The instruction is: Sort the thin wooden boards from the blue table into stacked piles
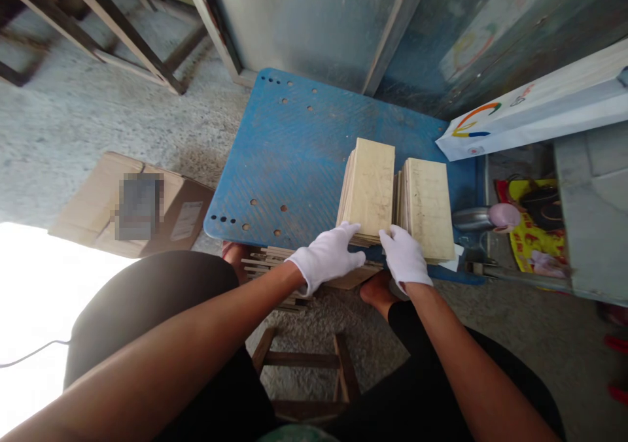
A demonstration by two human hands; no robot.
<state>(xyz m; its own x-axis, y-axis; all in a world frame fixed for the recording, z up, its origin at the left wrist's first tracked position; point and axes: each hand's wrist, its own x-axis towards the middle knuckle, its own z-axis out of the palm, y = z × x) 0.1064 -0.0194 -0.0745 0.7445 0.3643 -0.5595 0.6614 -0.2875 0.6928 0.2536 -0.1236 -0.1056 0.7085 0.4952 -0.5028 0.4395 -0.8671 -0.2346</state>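
Two stacks of thin rectangular wooden boards lie side by side on a blue plastic table. My left hand (328, 255), in a white glove, is at the near left corner of the left stack (369, 187). Its fingers are apart, with the fingertips against the boards and the thumb pointing right. My right hand (405, 257), also gloved in white, has its fingertips at the near right corner of that stack. It partly covers the near left edge of the right stack (428, 210). Neither hand is closed around a board.
The blue table (294, 167) stands against a framed panel (304, 23). A white bag (540, 112) and a metal flask (473, 219) are to the right. More wooden strips (275, 259) are below the near edge. A cardboard box (181, 193) is on the left floor.
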